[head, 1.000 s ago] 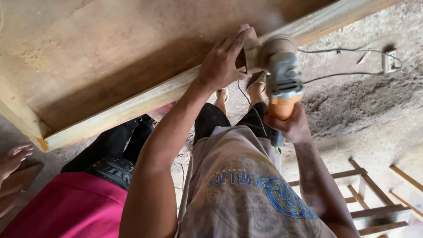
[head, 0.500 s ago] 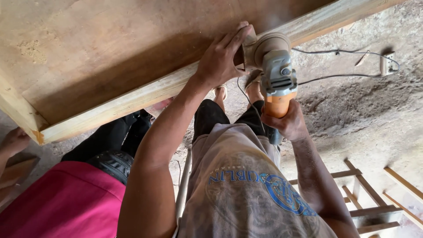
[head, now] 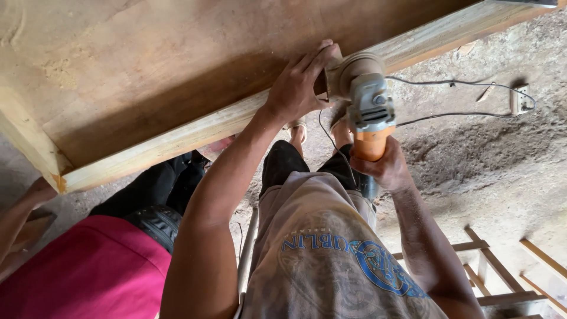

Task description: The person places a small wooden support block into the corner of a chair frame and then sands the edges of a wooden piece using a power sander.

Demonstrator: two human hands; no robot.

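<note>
The right hand [head: 387, 168] is wrapped tight around the orange handle of the angle grinder [head: 366, 103], whose head meets the wooden frame edge [head: 177, 139] just above it. The left hand [head: 298, 88], fingers together, presses flat on that edge, touching the grinder's head.

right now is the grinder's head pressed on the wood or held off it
Pressed on it. The grinder head meets the frame's pale edge rail, with the left hand bracing there and the right hand gripping the orange handle.

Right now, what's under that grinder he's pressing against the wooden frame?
Under the grinder is dusty ground, its cord and the person's feet. The left hand hides the disc's contact with the frame.
</note>
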